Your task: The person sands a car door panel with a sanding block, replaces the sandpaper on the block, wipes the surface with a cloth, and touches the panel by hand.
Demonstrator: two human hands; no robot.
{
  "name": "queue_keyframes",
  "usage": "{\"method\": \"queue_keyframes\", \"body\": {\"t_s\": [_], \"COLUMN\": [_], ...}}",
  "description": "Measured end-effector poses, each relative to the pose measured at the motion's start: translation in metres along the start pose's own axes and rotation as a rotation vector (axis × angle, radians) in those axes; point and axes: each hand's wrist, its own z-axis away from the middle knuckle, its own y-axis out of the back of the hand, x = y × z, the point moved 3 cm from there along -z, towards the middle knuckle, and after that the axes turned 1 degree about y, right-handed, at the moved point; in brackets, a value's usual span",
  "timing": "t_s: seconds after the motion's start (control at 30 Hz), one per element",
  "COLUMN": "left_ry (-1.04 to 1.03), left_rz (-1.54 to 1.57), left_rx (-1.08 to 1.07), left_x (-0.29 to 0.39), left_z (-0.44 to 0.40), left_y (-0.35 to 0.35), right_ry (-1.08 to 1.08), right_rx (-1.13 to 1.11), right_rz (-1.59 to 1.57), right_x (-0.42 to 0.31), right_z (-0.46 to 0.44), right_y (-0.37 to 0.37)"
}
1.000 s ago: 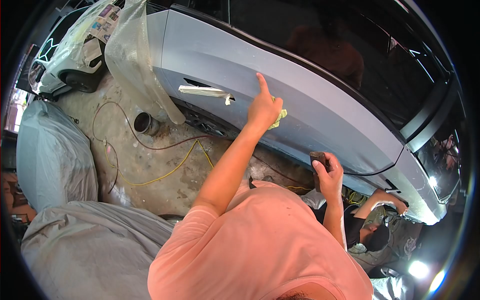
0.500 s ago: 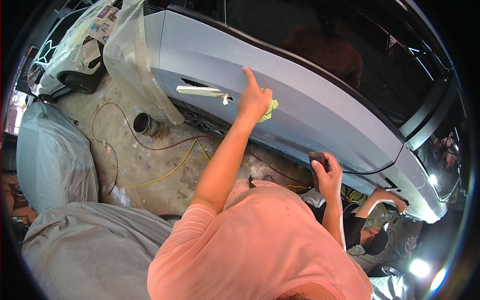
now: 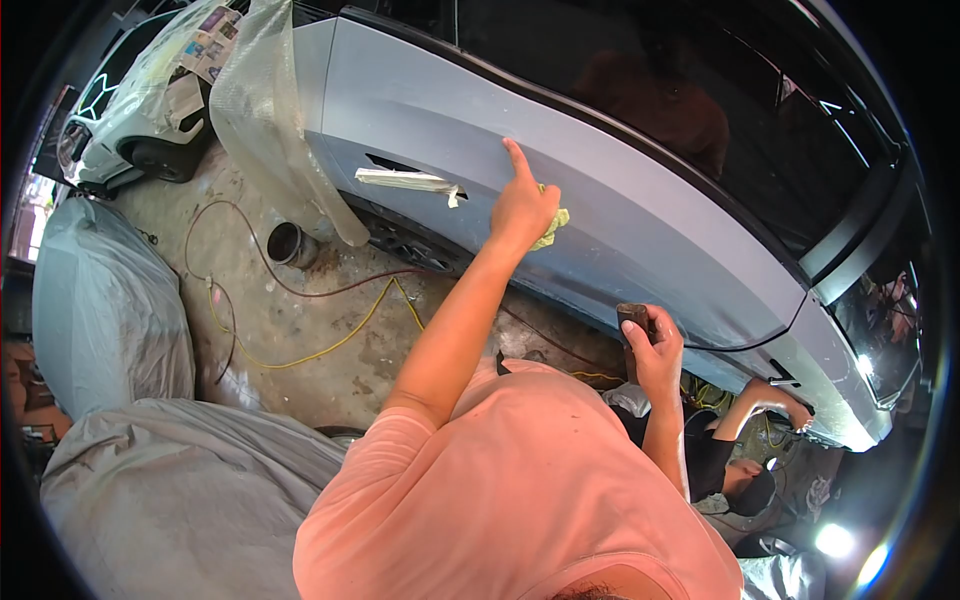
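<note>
My left hand (image 3: 522,212) is at the grey-blue car door (image 3: 600,225), its index finger stretched out along the panel. The other fingers are curled round a crumpled yellow-green cloth (image 3: 552,230). Closer to my body, my right hand (image 3: 658,350) grips a dark brown block (image 3: 631,318) between thumb and fingers, near the door's lower edge. Left of my left hand, a strip of whitish tape (image 3: 408,181) hangs at the door handle opening.
A co-worker (image 3: 742,470) is low at the right, one hand at the car's lower panel. Hoses (image 3: 330,350) and a dark bucket (image 3: 288,245) lie on the floor. Grey-covered objects (image 3: 190,480) stand left, a white vehicle (image 3: 150,130) behind. Plastic sheeting (image 3: 265,130) hangs beside the door.
My left hand with the cloth slid left along the door, then came part of the way back right. My right hand has hardly moved and still holds the block.
</note>
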Motion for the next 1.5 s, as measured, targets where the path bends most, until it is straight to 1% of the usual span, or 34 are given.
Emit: {"method": "queue_keyframes", "body": {"t_s": [0.17, 0.27, 0.37, 0.4, 0.47, 0.57, 0.63, 0.7, 0.77, 0.83, 0.9, 0.97, 1.03, 1.1, 1.23, 1.33, 1.43, 1.5], "left_ry": [0.059, 0.084, 0.043, 0.017, -0.034, -0.083, 0.008, 0.142, 0.518, 1.046, 1.176, 1.082, 1.211, 1.23, 1.253, 1.285, 1.352, 1.336], "left_rz": [0.04, -0.013, -0.099, -0.063, 0.014, 0.206, 0.394, 0.583, 1.066, 1.524, 1.667, 1.678, 1.663, 1.612, 1.56, 1.62, 1.675, 1.652], "left_rx": [-0.054, -0.101, -0.117, -0.107, -0.09, -0.156, -0.268, -0.373, -0.421, -0.579, -0.598, -0.555, -0.551, -0.534, -0.485, -0.418, -0.34, -0.31], "left_x": [0.001, -0.002, -0.013, -0.017, -0.028, -0.056, -0.084, -0.154, -0.214, -0.296, -0.366, -0.426, -0.467, -0.496, -0.524, -0.554, -0.554, -0.552], "left_z": [0.006, 0.008, 0.007, 0.007, 0.009, 0.028, 0.053, 0.082, 0.126, 0.184, 0.242, 0.292, 0.328, 0.345, 0.332, 0.331, 0.326, 0.328], "left_y": [0.009, 0.019, 0.024, 0.026, 0.026, 0.016, 0.003, -0.038, -0.068, -0.097, -0.11, -0.129, -0.14, -0.148, -0.159, -0.18, -0.186, -0.188], "right_ry": [0.054, 0.16, 0.47, 0.541, 0.607, 0.729, 0.783, 0.803, 0.872, 0.916, 0.927, 0.974, 1.027, 1.07, 1.102, 1.113, 1.134, 1.132], "right_rx": [0.02, 0.054, 0.047, 0.031, 0.007, 0.007, 0.012, 0.003, 0.043, 0.086, 0.12, 0.135, 0.144, 0.134, 0.137, 0.143, 0.135, 0.129], "right_rz": [0.042, 0.289, 0.446, 0.488, 0.606, 0.711, 0.76, 0.819, 0.863, 0.937, 1.029, 1.094, 1.153, 1.217, 1.301, 1.345, 1.367, 1.375], "right_x": [-0.002, -0.025, -0.044, -0.054, -0.076, -0.102, -0.114, -0.12, -0.121, -0.12, -0.117, -0.11, -0.108, -0.108, -0.107, -0.103, -0.102, -0.101], "right_z": [-0.002, -0.014, -0.039, -0.051, -0.073, -0.108, -0.13, -0.15, -0.168, -0.178, -0.182, -0.185, -0.19, -0.192, -0.201, -0.198, -0.199, -0.199], "right_y": [-0.001, -0.004, -0.017, -0.024, -0.044, -0.082, -0.108, -0.132, -0.155, -0.171, -0.182, -0.189, -0.196, -0.202, -0.207, -0.207, -0.206, -0.206]}}
